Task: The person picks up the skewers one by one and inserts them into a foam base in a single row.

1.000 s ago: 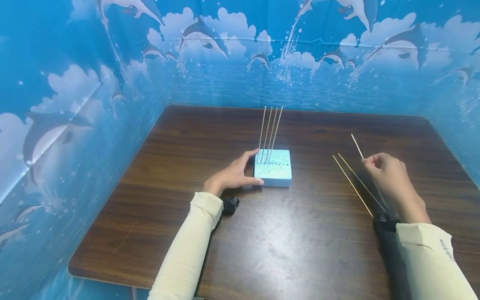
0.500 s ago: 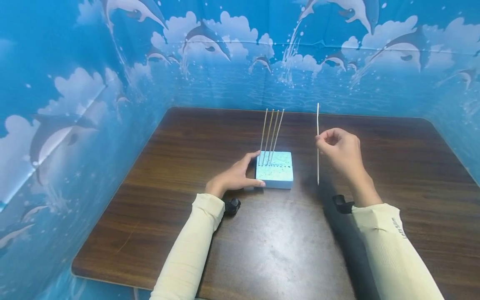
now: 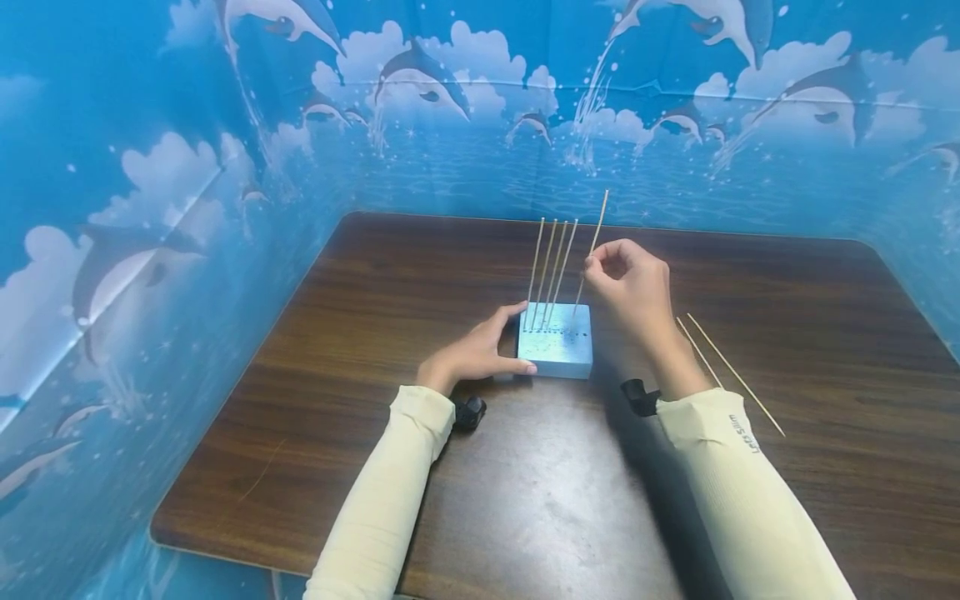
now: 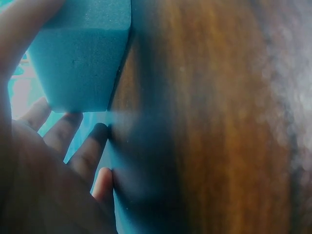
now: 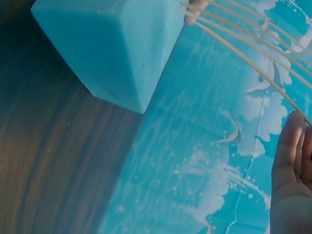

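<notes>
On the table sits a light-blue foam block [image 3: 555, 367] with a row of small holes across its top. Several thin wooden sticks [image 3: 536, 267] stand upright in the left part of that row. My left hand [image 3: 476, 350] holds the block's left side, thumb at the front and index finger at the back corner; the left wrist view shows the fingers beside the foam [image 4: 78, 68]. My right hand [image 3: 636, 283] pinches another wooden stick [image 3: 600, 218] between thumb and fingertips. This stick leans slightly, its lower end at the right part of the row; how deep it sits is unclear.
Two loose wooden sticks [image 3: 738, 375] lie on the brown table [image 3: 840, 333], right of my right forearm. A blue dolphin-print cloth [image 3: 465, 158] hangs behind the table and along its left side. Each wrist carries a black camera [image 3: 640, 397].
My right hand has picked up a stick from the right, carried it left upright, and brought its lower end to the block. The left hand has stayed on the block.
</notes>
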### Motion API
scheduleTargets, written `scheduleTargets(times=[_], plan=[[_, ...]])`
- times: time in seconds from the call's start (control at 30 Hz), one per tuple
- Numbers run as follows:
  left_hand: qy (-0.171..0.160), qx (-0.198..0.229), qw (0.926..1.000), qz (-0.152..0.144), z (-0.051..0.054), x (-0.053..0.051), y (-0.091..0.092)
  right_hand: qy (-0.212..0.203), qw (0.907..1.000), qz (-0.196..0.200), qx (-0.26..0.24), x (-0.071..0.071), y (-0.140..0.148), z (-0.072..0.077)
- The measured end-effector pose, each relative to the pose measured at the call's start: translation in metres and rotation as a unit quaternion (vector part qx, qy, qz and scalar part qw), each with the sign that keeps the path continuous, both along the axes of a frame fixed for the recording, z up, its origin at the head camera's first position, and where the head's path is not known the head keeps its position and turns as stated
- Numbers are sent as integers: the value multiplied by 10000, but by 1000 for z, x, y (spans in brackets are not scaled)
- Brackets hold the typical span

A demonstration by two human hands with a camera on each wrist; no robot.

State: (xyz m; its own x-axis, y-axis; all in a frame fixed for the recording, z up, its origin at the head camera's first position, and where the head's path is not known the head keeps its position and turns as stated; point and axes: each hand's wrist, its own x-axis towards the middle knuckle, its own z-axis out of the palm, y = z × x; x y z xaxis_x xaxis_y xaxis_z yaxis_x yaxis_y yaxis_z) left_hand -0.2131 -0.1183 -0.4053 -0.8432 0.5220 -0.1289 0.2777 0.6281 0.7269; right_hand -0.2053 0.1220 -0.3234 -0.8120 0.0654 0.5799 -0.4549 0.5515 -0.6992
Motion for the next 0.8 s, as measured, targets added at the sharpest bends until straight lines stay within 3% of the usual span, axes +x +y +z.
scheduleTargets(times=[0.8], plan=[[-58, 12, 9999, 85, 3, 1, 1, 44, 9982, 495, 334, -3, -12, -13]])
